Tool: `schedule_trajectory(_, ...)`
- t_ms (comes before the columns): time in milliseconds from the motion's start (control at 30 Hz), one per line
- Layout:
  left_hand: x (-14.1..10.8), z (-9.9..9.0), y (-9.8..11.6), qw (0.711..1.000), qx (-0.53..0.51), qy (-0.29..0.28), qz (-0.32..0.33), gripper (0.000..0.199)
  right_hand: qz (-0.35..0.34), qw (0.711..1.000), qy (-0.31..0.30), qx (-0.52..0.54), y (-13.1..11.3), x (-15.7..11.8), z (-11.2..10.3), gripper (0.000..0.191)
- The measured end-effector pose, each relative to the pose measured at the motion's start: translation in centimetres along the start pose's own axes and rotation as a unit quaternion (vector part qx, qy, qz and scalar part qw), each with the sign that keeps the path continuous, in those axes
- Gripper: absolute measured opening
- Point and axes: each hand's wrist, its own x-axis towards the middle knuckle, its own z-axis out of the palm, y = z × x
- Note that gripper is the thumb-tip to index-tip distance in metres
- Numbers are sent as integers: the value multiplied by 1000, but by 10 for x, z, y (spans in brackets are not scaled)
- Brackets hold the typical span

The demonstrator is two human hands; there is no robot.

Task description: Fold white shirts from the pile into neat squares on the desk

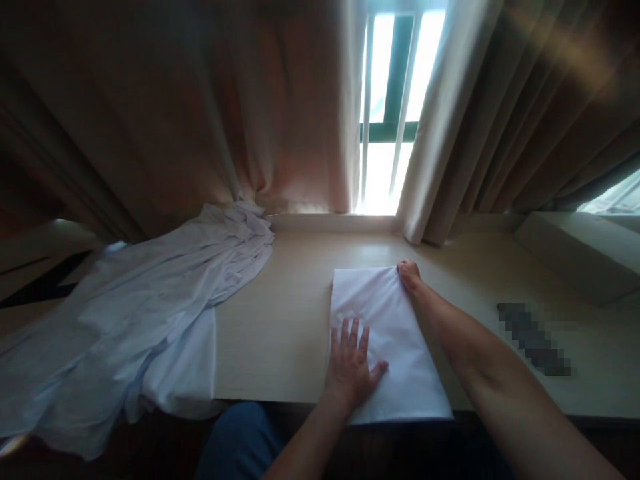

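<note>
A folded white cloth (400, 347) lies flat on the pale table, its near edge reaching the table's front edge. My left hand (351, 365) rests on the cloth's left half, palm down with the fingers spread. At the far right corner of the cloth, my right hand (409, 272) is closed with that corner pinched in its fingers. Small creases run from the pinched corner across the top layer.
Loose white fabric (165, 300) is heaped at the left and hangs over the front edge of the table (270, 333). A dark blurred object (535, 339) lies at the right. Behind it stands a pale box-like block (575, 253). Curtains (310, 113) and a barred window (390, 100) line the back.
</note>
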Motion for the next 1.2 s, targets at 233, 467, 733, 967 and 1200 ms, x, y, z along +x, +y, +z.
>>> schedule_trajectory(233, -1, 2, -2, 1000, 6, -2, 4, 79, -45, 998, -2, 34, -6, -4, -7, 39)
schedule_trajectory(467, -1, 7, -4, 1000, -4, 9, -1, 79, -228, 967, 37, -104, -9, -95, 0, 50)
schedule_trajectory(733, -1, 7, -4, 1000, 0, 8, 2, 81, -249, 931, -74, -258, 19, -174, 35, 82)
schedule_trajectory(967, -1, 5, -3, 1000, 19, -19, -10, 82, -177, 952, -53, -245, 8, -119, 46, 94)
schedule_trajectory(1200, 0, 10, -3, 999, 16, -24, -20, 85, -145, 958, -45, -241, -5, -93, 59, 93)
